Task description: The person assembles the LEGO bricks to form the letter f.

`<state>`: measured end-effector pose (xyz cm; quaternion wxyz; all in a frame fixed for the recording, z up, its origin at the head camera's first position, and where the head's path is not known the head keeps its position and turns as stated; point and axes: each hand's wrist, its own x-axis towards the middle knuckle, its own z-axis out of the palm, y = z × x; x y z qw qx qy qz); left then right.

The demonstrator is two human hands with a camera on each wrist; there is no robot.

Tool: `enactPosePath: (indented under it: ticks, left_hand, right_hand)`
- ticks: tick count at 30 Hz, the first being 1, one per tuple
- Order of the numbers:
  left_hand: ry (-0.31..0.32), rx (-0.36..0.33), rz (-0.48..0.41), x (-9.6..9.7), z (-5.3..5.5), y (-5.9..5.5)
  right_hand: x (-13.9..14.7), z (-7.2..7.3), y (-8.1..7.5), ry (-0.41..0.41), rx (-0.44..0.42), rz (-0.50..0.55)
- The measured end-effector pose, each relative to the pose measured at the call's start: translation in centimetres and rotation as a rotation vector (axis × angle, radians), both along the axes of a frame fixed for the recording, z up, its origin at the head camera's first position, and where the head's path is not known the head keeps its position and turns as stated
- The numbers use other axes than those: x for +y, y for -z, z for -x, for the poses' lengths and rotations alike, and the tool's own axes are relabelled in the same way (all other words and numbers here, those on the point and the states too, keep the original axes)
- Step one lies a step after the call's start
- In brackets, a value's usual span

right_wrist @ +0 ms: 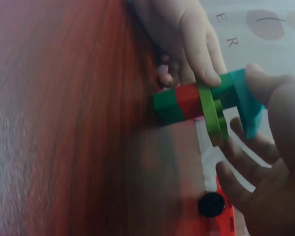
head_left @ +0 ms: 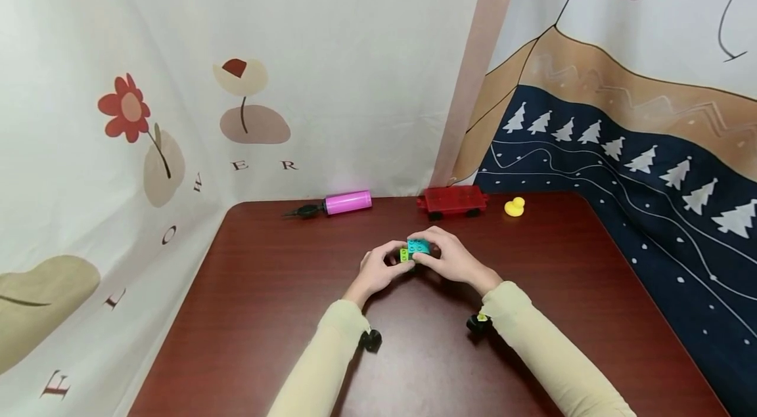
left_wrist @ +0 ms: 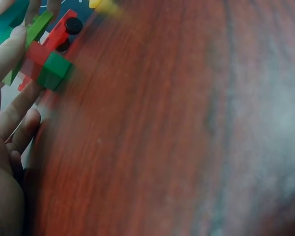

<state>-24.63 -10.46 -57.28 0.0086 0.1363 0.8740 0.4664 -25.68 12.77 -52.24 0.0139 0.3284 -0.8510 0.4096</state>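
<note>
A small stack of toy building bricks is between the two hands, over the middle of the table. From the table side up, the right wrist view shows a green brick (right_wrist: 168, 107), a red brick (right_wrist: 188, 101), a thin lime plate (right_wrist: 210, 115), another green brick (right_wrist: 227, 91) and a teal brick (right_wrist: 247, 105). My left hand (head_left: 378, 270) grips the stack around the lime plate, thumb at its edge. With thumb and fingers, my right hand (head_left: 454, 258) holds the teal brick at the top. The lime plate sticks out past the bricks, studs facing the teal one.
Along the back edge of the dark wooden table (head_left: 284, 331) lie a pink pump (head_left: 347, 202) with a black nozzle, a red toy wagon (head_left: 454, 201) on black wheels, and a yellow rubber duck (head_left: 514, 207). Printed curtains (head_left: 355, 75) hang behind.
</note>
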Motion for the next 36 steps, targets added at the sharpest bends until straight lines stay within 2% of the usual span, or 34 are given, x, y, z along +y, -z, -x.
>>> enactPosePath:
  ticks: [4,12,22,29,36]
  left_hand:
    - [-0.007,-0.002,0.0,0.1,-0.1,0.1]
    - [-0.01,-0.003,-0.023,0.1,0.1,0.1]
    - [0.057,-0.041,-0.111,-0.1,-0.3,-0.4]
    - [0.11,-0.037,-0.146,-0.1,-0.7,-0.9]
    - [0.143,0.011,-0.111,-0.1,-0.7,-0.9]
  right_hand:
    - [0.4,0.0,0.2,-0.024,0.022,0.01]
    - [0.3,0.4,0.3,0.023,-0.01,0.041]
    - [-0.5,0.9,0.1,0.064,0.014,0.077]
    - [-0.4,1.2,0.1,0.109,-0.059,0.086]
    - [-0.4,1.5,0.0,0.168,-0.135,0.057]
